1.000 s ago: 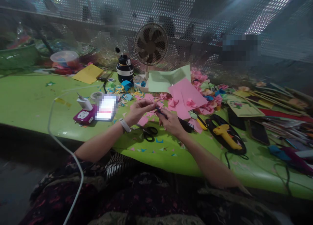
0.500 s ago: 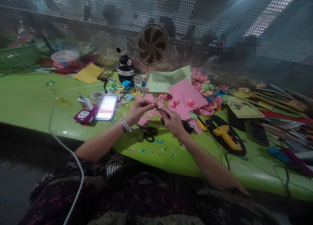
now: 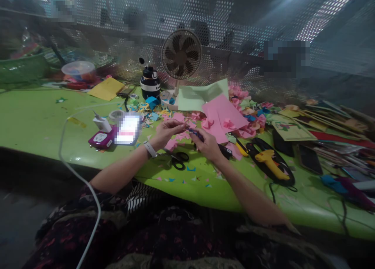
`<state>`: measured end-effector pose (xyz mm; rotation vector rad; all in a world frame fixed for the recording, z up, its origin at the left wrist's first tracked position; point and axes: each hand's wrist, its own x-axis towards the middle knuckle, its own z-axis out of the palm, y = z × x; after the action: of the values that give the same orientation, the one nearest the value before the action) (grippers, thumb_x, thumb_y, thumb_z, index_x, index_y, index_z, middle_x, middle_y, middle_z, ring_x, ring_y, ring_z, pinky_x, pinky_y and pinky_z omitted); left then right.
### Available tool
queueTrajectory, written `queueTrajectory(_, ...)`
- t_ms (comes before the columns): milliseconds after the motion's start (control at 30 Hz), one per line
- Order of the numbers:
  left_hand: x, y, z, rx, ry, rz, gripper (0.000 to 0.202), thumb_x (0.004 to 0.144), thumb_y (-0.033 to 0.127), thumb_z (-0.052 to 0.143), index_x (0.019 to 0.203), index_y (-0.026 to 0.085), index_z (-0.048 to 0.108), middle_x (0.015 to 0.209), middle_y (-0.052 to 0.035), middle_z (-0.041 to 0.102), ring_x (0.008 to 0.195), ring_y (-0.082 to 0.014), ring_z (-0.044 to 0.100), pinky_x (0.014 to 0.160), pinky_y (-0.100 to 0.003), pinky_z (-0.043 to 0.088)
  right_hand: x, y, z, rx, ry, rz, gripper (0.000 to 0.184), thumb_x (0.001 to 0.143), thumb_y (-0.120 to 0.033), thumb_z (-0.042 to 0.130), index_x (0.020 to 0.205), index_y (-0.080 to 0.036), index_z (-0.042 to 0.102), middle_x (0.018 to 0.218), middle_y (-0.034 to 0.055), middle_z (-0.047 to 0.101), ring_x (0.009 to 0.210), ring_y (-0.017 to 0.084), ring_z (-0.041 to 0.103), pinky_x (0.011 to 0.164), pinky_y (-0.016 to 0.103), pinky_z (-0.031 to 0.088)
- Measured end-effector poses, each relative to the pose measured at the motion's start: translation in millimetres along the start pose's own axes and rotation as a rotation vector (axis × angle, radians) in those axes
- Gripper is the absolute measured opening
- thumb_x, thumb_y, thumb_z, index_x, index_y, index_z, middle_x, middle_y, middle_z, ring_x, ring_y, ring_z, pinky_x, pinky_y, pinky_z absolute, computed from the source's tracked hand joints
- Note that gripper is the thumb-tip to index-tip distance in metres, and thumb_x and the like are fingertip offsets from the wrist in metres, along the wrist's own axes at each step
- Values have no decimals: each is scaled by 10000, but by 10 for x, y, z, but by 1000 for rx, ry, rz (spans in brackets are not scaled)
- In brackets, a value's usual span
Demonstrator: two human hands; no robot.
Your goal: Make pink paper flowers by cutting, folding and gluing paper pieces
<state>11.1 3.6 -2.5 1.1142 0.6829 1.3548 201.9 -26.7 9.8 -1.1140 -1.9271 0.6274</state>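
Object [image 3: 197, 134] in right hand [image 3: 207, 145], purplish, showing more

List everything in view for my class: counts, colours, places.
Table: one, green, middle
Basket: one, green, left
Tub: one, clear, back left
Fan: one, pale, back centre
Bottle: one, black and white, beside fan
Sheet: one, yellow, back left
Pale sheet: one, green, before fan
Pink paper: several, pink, centre
Scraps: many, mixed, centre
Lit screen: one, white, left
Socket: one, purple and white, left
Cable: one, white, left
Scissors: one, black, near edge
Glue gun: one, yellow, right
Clutter: uncounted, mixed, right
Dark item: one, purplish, centre
Left hand: one, bare, centre
Right hand: one, bare, around dark item
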Motion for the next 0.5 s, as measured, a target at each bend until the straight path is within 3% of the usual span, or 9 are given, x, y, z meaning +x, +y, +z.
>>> queueTrajectory(67,-2,8,2,30,19,25,372,586,479,929,711,178,749,729,-9,729,724,-128,687,805,-318,575,-4,0,4,-46,81,-62,423,946,-563,583,1171,-220,684,995,90,728,856,235,672,746,375,552)
queueTrajectory(133,-2,13,3,77,26,58,358,608,478,919,696,176,748,704,-8,716,688,-118,664,759,-301,555,-5,9,7,-76,116,-109,373,969,-510,564,1169,-226,700,1084,107,724,942,252,674,808,404,556)
queueTrajectory(233,0,8,2,119,25,89,317,633,453,911,699,183,758,719,-20,727,685,-120,651,738,-300,537,-3,40,15,-62,85,-121,345,1003,-464,511,1138,-227,723,1009,102,723,941,252,676,810,409,560)
queueTrajectory(367,4,-15,2,18,-1,37,310,624,428,922,744,185,771,808,-35,759,788,-139,695,843,-327,553,4,75,36,-45,45,-103,389,1002,-513,496,1106,-228,739,903,94,711,878,254,668,762,403,558)
queueTrajectory(500,-8,-11,15,-27,8,-2,353,586,440,939,723,173,753,770,-18,743,768,-131,691,859,-331,556,-3,67,65,-99,56,-130,431,987,-558,508,1140,-215,720,995,117,730,920,272,675,812,426,555)
